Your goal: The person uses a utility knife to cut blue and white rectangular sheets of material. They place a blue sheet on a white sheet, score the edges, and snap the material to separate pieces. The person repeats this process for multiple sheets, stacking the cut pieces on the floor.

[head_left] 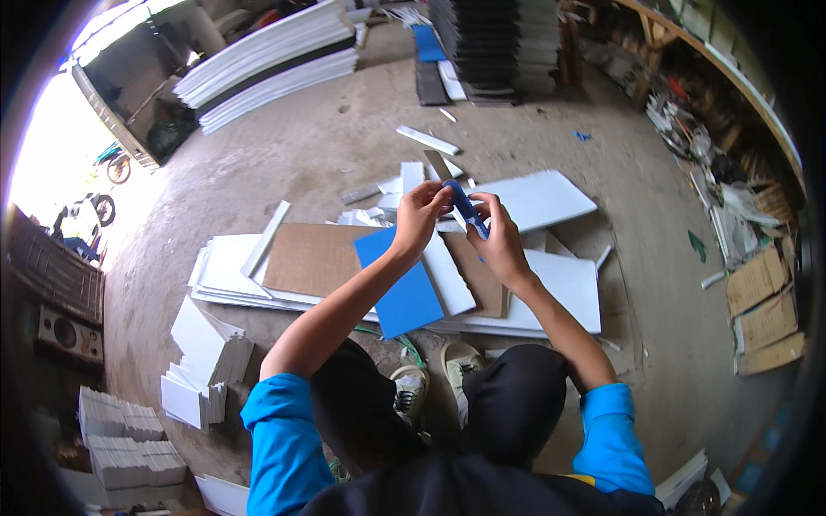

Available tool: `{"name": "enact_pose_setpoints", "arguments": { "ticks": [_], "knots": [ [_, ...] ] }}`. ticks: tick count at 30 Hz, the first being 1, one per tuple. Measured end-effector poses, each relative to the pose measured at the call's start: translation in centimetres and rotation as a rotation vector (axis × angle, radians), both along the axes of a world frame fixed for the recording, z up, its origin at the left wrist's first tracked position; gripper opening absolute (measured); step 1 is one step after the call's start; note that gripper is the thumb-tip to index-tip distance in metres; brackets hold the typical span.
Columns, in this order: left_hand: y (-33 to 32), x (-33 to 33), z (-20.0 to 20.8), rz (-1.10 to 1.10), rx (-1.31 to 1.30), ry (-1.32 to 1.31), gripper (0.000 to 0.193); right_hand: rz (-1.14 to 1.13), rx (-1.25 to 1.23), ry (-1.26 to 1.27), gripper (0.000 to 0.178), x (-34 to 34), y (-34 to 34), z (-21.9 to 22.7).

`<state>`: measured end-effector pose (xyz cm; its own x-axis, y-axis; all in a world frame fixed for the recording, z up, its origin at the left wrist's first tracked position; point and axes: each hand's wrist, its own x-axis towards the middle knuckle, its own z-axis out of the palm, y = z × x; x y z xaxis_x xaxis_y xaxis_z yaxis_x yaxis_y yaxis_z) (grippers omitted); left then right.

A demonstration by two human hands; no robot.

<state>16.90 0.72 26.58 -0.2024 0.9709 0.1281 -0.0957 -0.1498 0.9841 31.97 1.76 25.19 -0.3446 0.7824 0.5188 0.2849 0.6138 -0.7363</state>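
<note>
Black-and-blue shirt (482, 492); 2 hands (417, 219) (502, 247) hold a blue-handled knife (465, 205) over boards (557, 290).

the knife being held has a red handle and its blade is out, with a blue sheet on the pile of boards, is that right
Not the colour: the head view shows the knife handle is blue. Its blade is out, and the blue sheet is right.

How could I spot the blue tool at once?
Start at the spread of white and brown sheets on the floor. Over it, the left hand and right hand hold a slim blue tool between them. Unlike the flat blue sheet lying nearby, it is narrow, with a flat, greyish, blade-like strip at its upper end.
</note>
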Motion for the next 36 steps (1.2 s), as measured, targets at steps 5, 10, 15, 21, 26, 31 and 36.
{"name": "enact_pose_setpoints", "arguments": {
  "ticks": [5,10,15,21,26,31,36],
  "knots": [
    [-4.9,-5.5,2.8,0.216,0.209,-0.082,0.022,0.353,-0.330,-0.076,0.019,-6.2,-1.2,5.0],
    [-8.2,-8.1,4.1,0.332,0.318,-0.176,0.018,0.356,-0.353,-0.137,0.045,-11.0,-2.7,6.0],
    [-8.8,-8.7,2.7,0.293,0.278,-0.187,0.018,0.256,-0.400,-0.147,0.057,-12.2,-3.7,4.7],
    [-8.2,-9.8,1.6,0.276,0.262,-0.195,0.019,0.259,-0.324,-0.120,0.046,-12.9,-3.6,4.2],
    [-8.1,-9.9,1.4,0.260,0.213,-0.195,0.020,0.327,-0.275,-0.077,0.035,-12.4,-3.3,3.2],
    [-7.8,-9.9,0.9,0.236,0.158,-0.235,0.020,0.477,-0.402,-0.058,0.025,-12.0,-2.7,2.2],
    [-6.8,-9.8,0.0,0.201,0.130,-0.307,0.019,0.555,-0.438,-0.036,0.017,-11.8,-1.4,0.5]
  ]
}}
